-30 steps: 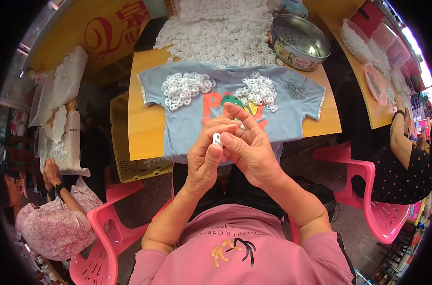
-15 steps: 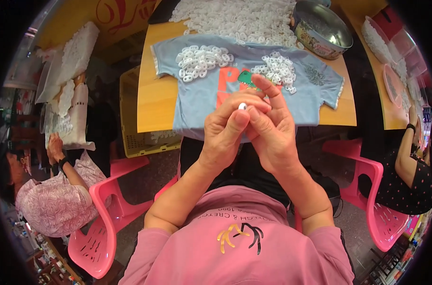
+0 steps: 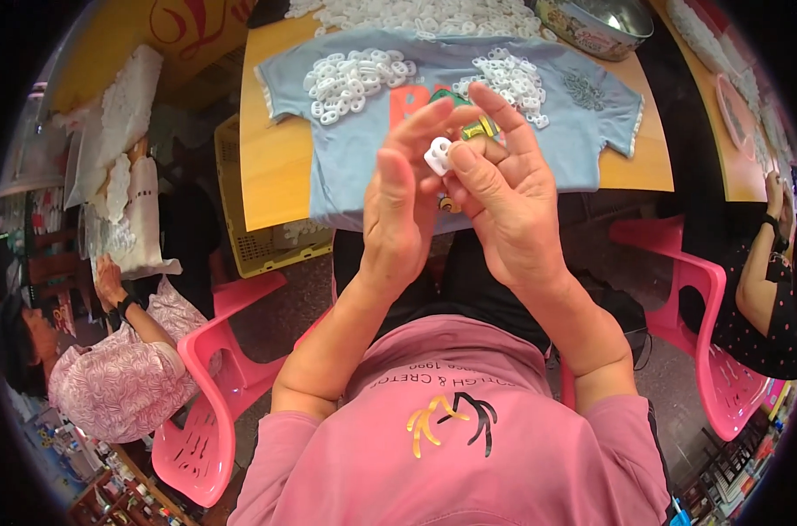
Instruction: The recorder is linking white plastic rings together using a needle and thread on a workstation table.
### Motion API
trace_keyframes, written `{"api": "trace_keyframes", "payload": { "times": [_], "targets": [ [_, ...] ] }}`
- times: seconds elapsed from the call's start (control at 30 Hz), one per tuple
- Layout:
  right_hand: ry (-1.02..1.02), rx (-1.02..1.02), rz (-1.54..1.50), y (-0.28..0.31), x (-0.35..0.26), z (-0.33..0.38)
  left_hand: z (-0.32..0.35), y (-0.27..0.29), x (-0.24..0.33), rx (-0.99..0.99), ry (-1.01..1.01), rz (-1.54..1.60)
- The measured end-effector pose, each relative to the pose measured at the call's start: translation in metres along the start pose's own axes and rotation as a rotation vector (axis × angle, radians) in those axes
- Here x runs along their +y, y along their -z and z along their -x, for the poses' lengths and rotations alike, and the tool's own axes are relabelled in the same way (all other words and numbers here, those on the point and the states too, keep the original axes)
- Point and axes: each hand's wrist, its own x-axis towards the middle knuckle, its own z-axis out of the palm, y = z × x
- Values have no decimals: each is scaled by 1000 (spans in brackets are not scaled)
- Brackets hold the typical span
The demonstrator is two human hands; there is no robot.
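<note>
My right hand (image 3: 512, 197) pinches a small white plastic piece with holes (image 3: 438, 156) between thumb and fingers, held up in front of my chest. Beside it, my left hand (image 3: 398, 197) is open, its thumb apart from its fingers and clear of the piece; some fingertips are partly hidden behind the right hand. Beyond my hands a light blue T-shirt (image 3: 350, 175) lies spread over the table (image 3: 271, 188). On it rest a pile of white two-holed pieces (image 3: 354, 83) at left, another white pile (image 3: 512, 79) at right, and a heap of small metallic bits (image 3: 584, 92).
A large mound of white pieces (image 3: 433, 16) covers the table's far side, beside a round metal tin (image 3: 591, 31). A yellow crate (image 3: 258, 254) stands below the table's left edge. Pink chairs (image 3: 201, 421) flank me, with a person (image 3: 122, 386) at left and another person's arm (image 3: 758, 272) at right.
My left hand has come off the small white piece and its fingers have spread. The piece now shows its holes in my right hand's pinch. The view has shifted slightly.
</note>
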Motion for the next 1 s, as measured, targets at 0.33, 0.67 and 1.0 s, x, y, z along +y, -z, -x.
{"api": "trace_keyframes", "payload": {
  "times": [0.33,0.67,1.0],
  "targets": [
    [106,98,318,14,4,3,2,19,-10,7,-235,-891],
    [102,-1,481,14,7,2,10,19,-16,42,-307,-912],
    [69,123,419,26,7,-6,18,21,-27,167,-192,-723]
  ]
}}
